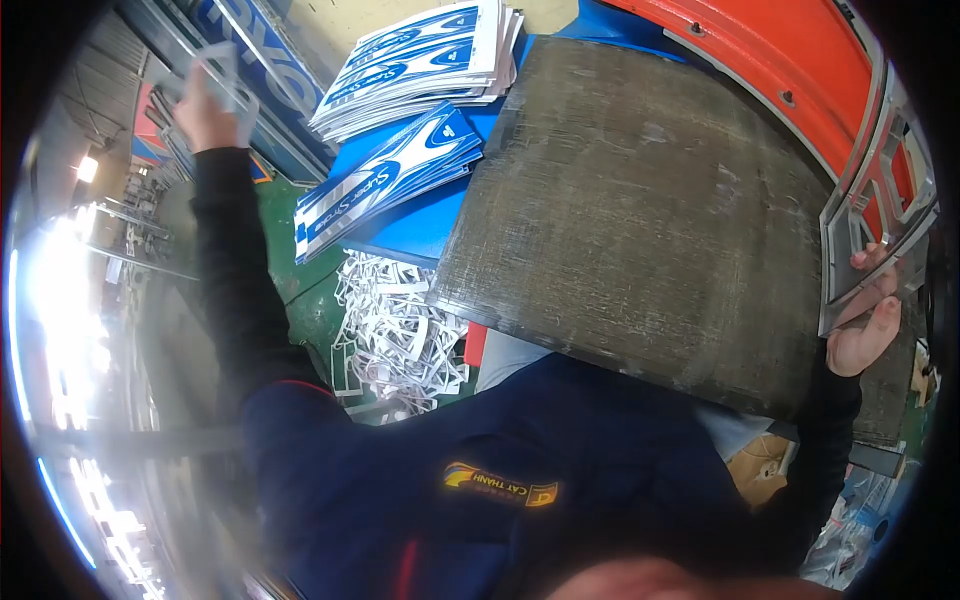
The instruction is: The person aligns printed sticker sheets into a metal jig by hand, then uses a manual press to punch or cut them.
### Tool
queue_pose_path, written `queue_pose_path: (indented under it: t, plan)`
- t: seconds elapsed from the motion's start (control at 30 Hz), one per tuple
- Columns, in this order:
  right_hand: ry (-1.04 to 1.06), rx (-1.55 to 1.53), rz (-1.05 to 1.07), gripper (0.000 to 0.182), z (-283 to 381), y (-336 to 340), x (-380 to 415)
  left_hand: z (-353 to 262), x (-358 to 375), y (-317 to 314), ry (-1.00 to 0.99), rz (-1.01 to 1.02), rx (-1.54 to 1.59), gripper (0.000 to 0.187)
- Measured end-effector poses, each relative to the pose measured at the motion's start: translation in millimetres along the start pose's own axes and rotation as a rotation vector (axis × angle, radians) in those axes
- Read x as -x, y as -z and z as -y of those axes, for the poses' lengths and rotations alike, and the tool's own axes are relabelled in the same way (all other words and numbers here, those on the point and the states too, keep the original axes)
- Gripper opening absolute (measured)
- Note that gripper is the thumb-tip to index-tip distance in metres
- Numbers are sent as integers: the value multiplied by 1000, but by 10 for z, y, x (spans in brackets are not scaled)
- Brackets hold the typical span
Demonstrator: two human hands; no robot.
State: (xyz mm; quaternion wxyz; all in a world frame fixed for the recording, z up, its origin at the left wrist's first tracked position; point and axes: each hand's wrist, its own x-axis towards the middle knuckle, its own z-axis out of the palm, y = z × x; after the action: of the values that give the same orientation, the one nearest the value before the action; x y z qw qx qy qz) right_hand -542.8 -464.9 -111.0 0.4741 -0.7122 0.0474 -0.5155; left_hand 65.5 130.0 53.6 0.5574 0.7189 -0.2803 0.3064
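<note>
My left hand [205, 118] is raised at the upper left, its fingers closed round a pale translucent frame-like piece [238, 88] that is smeared by motion. On the far right, my right hand [866, 325] grips the lower end of a grey, see-through frame with cut-out openings [850, 225]. That frame stands tilted against the edge of a red machine part [770, 50]. Between my hands lies a dark, scuffed board [640, 210]. Left of the board, printed blue-and-white sheets [400, 65] are stacked, with a smaller stack of the same sheets [385, 180] in front.
The sheets rest on a blue surface [400, 232]. Below it, a heap of white cut-out scraps [400, 335] covers part of the green floor [312, 325]. Clear plastic scraps [850, 530] lie at the lower right. A blue panel with white lettering [262, 50] leans at the upper left.
</note>
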Motion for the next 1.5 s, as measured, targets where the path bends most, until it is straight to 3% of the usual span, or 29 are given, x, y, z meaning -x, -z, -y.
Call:
queue_pose_path:
  t: [0.03,0.07,0.1,0.17,0.23,0.27,0.43,0.67,0.73,0.83,0.87,0.9,0.93,0.97,1.03,1.2,1.27,1.33,1.4,1.47,1.5]
  plan:
    - [3,7,9,71,-3,9,-1,-449,324,-719,261,-433,155,51]
    - [7,15,18,70,0,12,-7,-114,347,-825,13,-91,32,58]
    - [11,14,18,70,5,5,-11,-171,560,-1041,66,43,-72,48]
    - [35,25,19,69,6,-5,-14,-397,866,-1426,-62,400,-424,41]
    - [39,35,26,68,-6,14,-15,-419,1054,-1668,-236,623,-462,36]
    - [38,42,32,68,-13,22,-9,-390,1105,-1766,-413,663,-460,38]
    - [17,30,-1,67,7,-6,7,-361,1132,-1979,-237,828,-548,33]
    - [18,6,17,64,-15,21,-2,-263,1023,-1982,-38,785,-472,28]
    - [15,-14,2,62,9,-18,-3,-162,1038,-2003,-301,394,-418,29]
    - [42,-61,-18,58,-57,-9,-7,53,925,-1828,-303,434,-447,33]
    - [72,-86,-25,56,-88,21,5,414,734,-1671,-368,499,-671,34]
    - [88,-117,6,51,-92,32,-3,505,610,-1620,-261,586,-765,34]
    - [84,-110,-11,50,-43,-18,0,552,589,-1642,-242,490,-682,34]
    - [83,-104,-29,49,12,-97,-9,124,692,-1767,-159,402,-773,35]
    - [67,-105,-46,49,76,-166,-17,-200,734,-2004,-186,416,-571,37]
    - [74,-25,-33,48,161,-188,-38,-1472,1501,-2564,-123,619,-197,34]
    - [64,41,11,48,208,-197,-54,-1933,2007,-2708,-102,815,-97,38]
    - [87,55,-3,47,241,-238,-67,-2092,2465,-2855,-392,996,32,44]
    - [61,-22,-18,46,244,-241,-51,-2123,2883,-2950,-327,1254,254,49]
    - [82,13,-45,47,223,-198,-31,-2432,3086,-2940,-497,1412,-152,52]
    - [86,48,-4,53,163,-122,-26,-2436,3172,-2959,-496,1405,-130,56]
